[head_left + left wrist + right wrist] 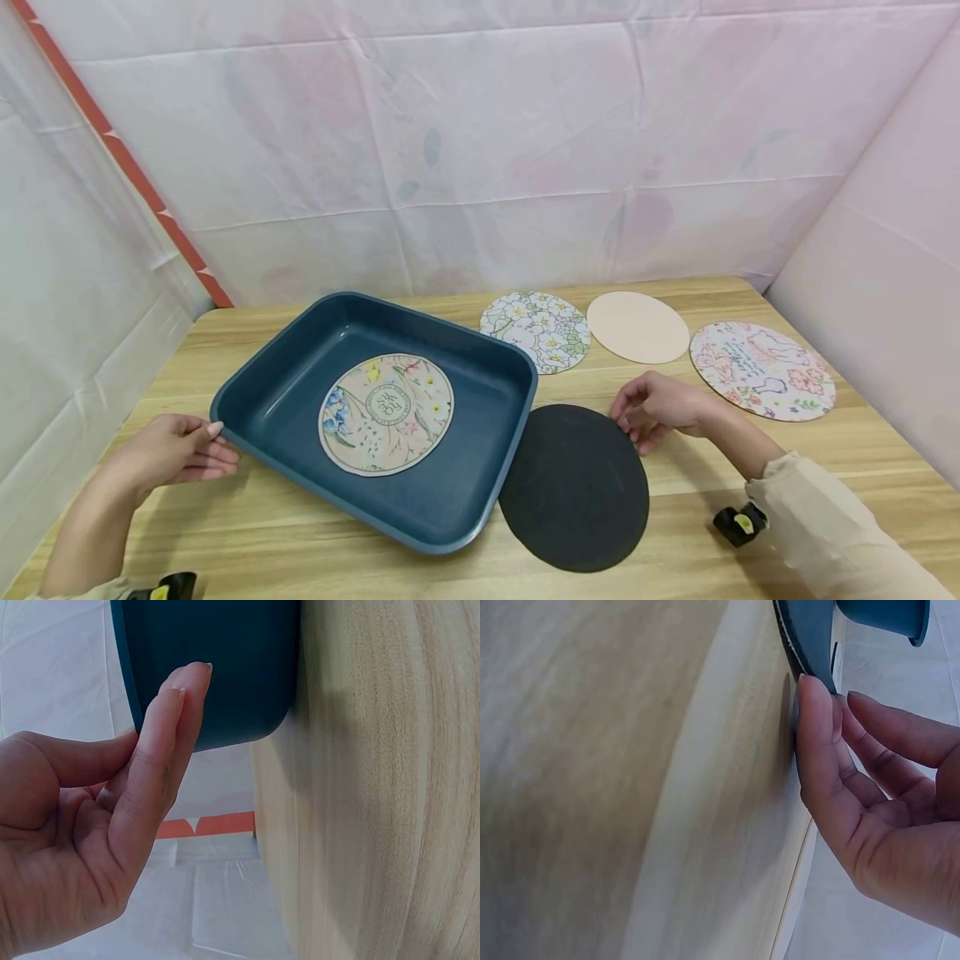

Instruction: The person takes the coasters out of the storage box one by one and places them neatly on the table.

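Note:
A deep, dark blue rectangular pan stands at an angle on the wooden table. Its left corner rim is pinched by my left hand, thumb on top and straight fingers along the outer wall, as the left wrist view shows. Inside the pan lies a round floral mat with lettering in its centre. To the right is a plain black round mat, its left edge close by the pan's wall. My right hand holds this mat's upper right edge, slightly raised in the right wrist view, between fingers and thumb.
Along the back of the table lie a white-flowered mat, partly behind the pan, and a plain peach mat. A mat with pink drawings is at the right. Pale cloth walls enclose the back and sides.

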The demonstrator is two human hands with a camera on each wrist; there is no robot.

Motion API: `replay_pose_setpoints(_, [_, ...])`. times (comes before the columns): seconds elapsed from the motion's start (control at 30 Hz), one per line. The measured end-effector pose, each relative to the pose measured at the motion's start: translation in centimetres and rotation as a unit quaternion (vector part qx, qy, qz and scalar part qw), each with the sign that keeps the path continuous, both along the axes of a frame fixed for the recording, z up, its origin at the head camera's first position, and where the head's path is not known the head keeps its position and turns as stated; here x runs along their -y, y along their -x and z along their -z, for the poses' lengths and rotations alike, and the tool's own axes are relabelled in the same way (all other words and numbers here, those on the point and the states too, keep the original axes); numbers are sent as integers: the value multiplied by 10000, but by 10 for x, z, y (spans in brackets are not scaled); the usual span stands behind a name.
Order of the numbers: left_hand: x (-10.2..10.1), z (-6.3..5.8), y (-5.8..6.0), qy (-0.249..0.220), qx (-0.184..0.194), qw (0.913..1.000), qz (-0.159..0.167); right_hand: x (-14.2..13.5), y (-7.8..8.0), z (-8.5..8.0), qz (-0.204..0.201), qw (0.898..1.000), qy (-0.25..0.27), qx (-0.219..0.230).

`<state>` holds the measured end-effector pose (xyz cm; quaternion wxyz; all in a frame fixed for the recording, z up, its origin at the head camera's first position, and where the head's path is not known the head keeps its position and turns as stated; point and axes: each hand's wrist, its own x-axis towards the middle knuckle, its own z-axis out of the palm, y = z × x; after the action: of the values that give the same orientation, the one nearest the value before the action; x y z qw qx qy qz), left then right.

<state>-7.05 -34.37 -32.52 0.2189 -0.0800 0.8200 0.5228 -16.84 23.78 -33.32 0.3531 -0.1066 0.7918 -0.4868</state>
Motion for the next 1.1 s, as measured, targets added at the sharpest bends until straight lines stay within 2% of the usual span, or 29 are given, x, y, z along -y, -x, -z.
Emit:
replay_pose_setpoints(0.23, [0,0,0,-62,-30,10000,29,-5,2,-3,69,10000,58,4])
replay_pose_setpoints(0.6, [0,-1,0,-82,-3,10000,5,-6,11,-26,177,9991,208,-310])
replay_pose_setpoints(1.1, [1,1,0,-31,20,10000,-20,21,19,-56,30,9960,365,-820])
